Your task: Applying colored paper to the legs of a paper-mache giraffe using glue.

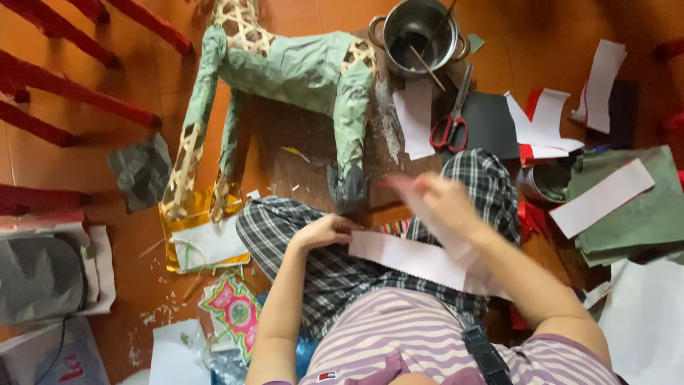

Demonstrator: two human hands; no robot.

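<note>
Across the checked-trouser lap at six o'clock, pale pink paper strip (417, 260) with a zigzag edge, left hand (324, 232) pinching its left end, blurred right hand (442, 203) closed on its other end, paper-covered bamboo animal frame (285, 78) at eleven o'clock, red-handled scissors (450, 121) at one o'clock

The left hand (324, 232) lay curled on the lap, fingers folded inward, forearm bare and bent. The right hand (445, 203) was raised and blurred, fingers pinched together, arm reaching forward.

1 yellow plastic package (203, 239) lies on the floor, left of the knees; it is flat, holding white paper.
</note>
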